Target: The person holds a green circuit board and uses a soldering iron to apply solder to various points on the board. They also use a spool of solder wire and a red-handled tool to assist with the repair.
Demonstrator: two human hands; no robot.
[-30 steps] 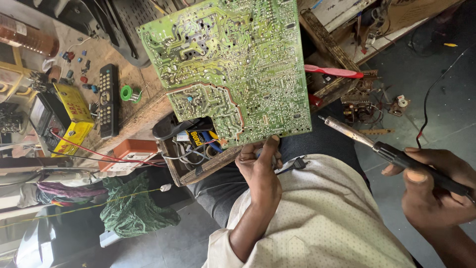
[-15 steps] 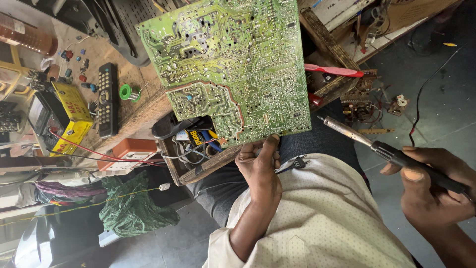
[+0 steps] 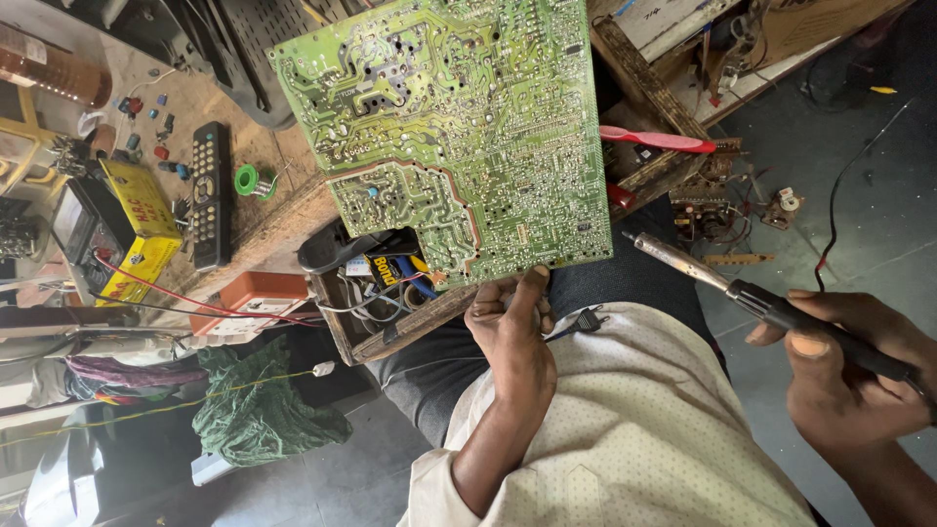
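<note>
Left hand [image 3: 512, 327] pinches bottom edge of green circuit board [image 3: 459, 137] (solder side up), held tilted above the open wooden drawer [image 3: 381, 303]; right hand [image 3: 849, 376] closed around soldering iron [image 3: 771, 304], tip just right of the board, not touching

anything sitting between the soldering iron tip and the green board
Nothing visible does. The black-handled soldering iron in the right hand has its metal tip just off the lower right corner of the large green circuit board, with only open gap between. The left hand holds the board's bottom edge, left of that path.
</note>
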